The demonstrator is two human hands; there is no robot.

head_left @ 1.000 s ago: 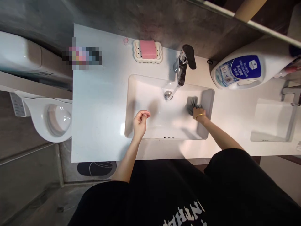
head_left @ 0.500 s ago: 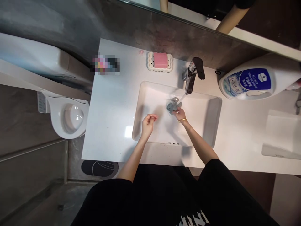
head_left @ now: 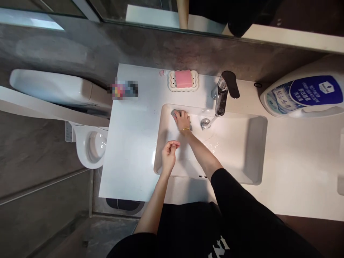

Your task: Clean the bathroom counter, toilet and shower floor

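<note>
Head view: nearest the body is the left hand (head_left: 170,152), over the left part of the sink (head_left: 228,150), half curled with nothing seen in it; whether thumb and fingers meet, I cannot tell. It seems placed aside so as not to crowd the other arm. Just beyond its fingertips, the right hand (head_left: 183,121) is clamped down on a cloth (head_left: 173,113), palm down, fingers slightly apart, with a bracelet (head_left: 184,129) at its wrist. The spread fingers probably serve to press the cloth onto the sink and hold it bunched.

The cloth lies under that hand, in the sink's far left corner. Crumpled, it has no clear front; what shows runs slantwise, from past the fingertips on the left back to the wrist's right side. The middle is covered, so its true long axis is uncertain.

Right of the right hand is the drain (head_left: 204,123), with the tap (head_left: 221,98) farther off, its spout turned toward the drain, likely so that the stream falls there. Past the right fingertips, on the counter (head_left: 129,143), soap (head_left: 183,79) rests in a dish (head_left: 195,80), presumably within easy reach. Well to the right is a large bottle (head_left: 303,95); beyond everything runs a mirror (head_left: 215,19).
</note>
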